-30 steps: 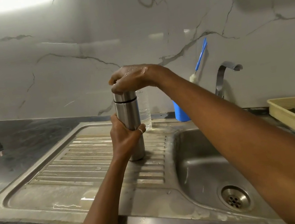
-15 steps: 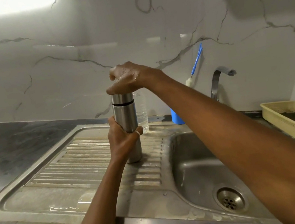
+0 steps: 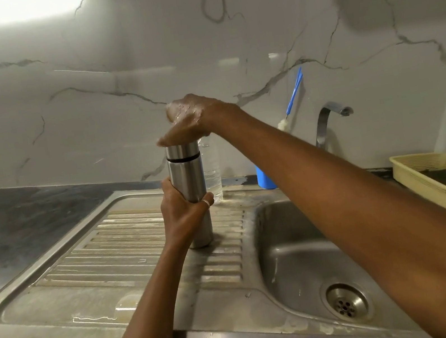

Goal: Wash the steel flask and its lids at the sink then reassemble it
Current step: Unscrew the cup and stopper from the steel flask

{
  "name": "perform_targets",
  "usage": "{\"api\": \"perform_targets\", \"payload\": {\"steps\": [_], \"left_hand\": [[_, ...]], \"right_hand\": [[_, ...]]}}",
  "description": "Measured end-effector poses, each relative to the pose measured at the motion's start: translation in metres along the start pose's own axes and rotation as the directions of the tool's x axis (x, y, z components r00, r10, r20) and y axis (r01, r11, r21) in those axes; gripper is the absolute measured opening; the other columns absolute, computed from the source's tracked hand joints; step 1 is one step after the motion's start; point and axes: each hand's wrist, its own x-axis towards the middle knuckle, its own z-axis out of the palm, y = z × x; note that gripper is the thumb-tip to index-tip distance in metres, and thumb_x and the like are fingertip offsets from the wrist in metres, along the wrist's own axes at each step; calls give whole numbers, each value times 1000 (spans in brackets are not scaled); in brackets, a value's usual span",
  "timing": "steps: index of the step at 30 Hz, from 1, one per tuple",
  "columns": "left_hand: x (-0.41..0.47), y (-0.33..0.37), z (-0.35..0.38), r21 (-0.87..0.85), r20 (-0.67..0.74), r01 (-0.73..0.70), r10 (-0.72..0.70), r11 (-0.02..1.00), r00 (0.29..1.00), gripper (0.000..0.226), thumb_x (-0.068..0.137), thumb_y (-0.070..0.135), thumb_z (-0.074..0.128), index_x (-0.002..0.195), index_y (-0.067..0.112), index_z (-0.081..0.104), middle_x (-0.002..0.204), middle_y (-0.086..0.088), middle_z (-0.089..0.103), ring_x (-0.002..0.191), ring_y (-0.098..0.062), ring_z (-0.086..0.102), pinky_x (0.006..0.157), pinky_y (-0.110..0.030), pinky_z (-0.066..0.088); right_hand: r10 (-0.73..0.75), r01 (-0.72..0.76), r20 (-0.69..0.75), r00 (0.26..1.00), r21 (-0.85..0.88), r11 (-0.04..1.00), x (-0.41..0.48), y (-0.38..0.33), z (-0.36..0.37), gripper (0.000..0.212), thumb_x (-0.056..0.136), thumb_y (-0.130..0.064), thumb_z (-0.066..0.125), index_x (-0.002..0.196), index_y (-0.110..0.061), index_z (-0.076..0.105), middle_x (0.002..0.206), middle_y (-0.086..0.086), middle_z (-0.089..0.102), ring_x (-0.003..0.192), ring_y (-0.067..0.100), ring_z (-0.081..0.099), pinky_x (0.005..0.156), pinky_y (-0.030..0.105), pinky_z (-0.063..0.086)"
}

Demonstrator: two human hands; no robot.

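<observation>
Head view: the steel flask stands upright on the ribbed drainboard, and its lid sits on top, with a dark ring between lid and body. The left hand grips the flask's body around the middle, fingers curled round it; one finger carries a ring. The right hand is above the flask and rests on the lid. It looks wet and a little blurred. Its fingers lie stretched over the lid's top and do not wrap down the side that shows.

Just behind the flask stands a clear bottle. To the right of the flask is the sink basin with its drain. Behind the basin stand a blue cup, a brush leaning on the wall, and the tap. Far right of the flask lies a yellow basket.
</observation>
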Motion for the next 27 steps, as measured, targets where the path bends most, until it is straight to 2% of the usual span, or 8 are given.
{"api": "perform_targets", "payload": {"steps": [2,4,9,12,17,22,24,27], "left_hand": [[-1,1,0,5,-5,-4,4,1000,1000,77,73,22,89,131,12,39,116,-4,55,100,-21,58,82,-34,50],[-1,2,0,8,-12,-1,1,1000,1000,76,73,20,89,130,11,40,114,-4,56,99,-21,58,82,-34,51],[1,3,-2,-3,-25,-29,29,1000,999,76,74,18,89,132,10,40,115,-4,55,100,-20,56,85,-35,51],[3,0,-6,-5,-32,-45,45,999,998,79,74,17,88,135,9,39,116,-1,52,102,-20,55,86,-32,49],[6,-2,-14,9,-57,-63,63,998,996,80,73,12,88,137,8,40,114,0,52,100,-19,55,84,-31,48],[8,-5,-20,16,-77,-64,65,998,995,79,73,14,88,136,8,41,114,-1,51,102,-20,55,85,-31,47],[8,-5,-22,17,-92,-59,60,998,994,78,73,14,88,135,7,41,114,-1,51,101,-20,55,85,-31,47],[10,-4,-25,11,-108,-55,56,998,993,78,74,13,88,136,6,41,113,-1,51,101,-19,54,84,-31,46]], "right_hand": [[30,-42,-85,996,-138,990,-1,-3,7,55,89,-71,54,99,-17,58,100,1,54,87,24,54,74,33,42],[12,-38,-134,991,-195,980,-1,-6,15,56,88,-71,56,104,-17,61,100,1,54,89,24,54,73,33,40],[-4,11,-56,998,123,992,7,1,17,25,83,-41,68,89,-19,59,89,0,57,88,21,58,67,31,46],[-49,52,-17,999,266,963,5,2,12,40,82,-33,72,116,-14,64,109,2,62,98,18,59,78,31,54],[-98,85,20,995,344,935,10,2,9,45,85,-29,73,125,-15,59,118,2,60,106,18,59,86,34,58],[0,-4,26,1000,178,984,17,-6,17,60,81,-71,66,110,-20,51,102,0,57,93,20,63,78,36,61],[-21,24,-27,999,135,990,20,-8,21,53,80,-65,71,102,-20,54,90,-2,58,85,20,66,69,31,60],[-53,65,-46,998,321,945,21,-8,15,41,83,-42,75,110,-18,57,98,0,60,94,20,65,72,29,60]]}}
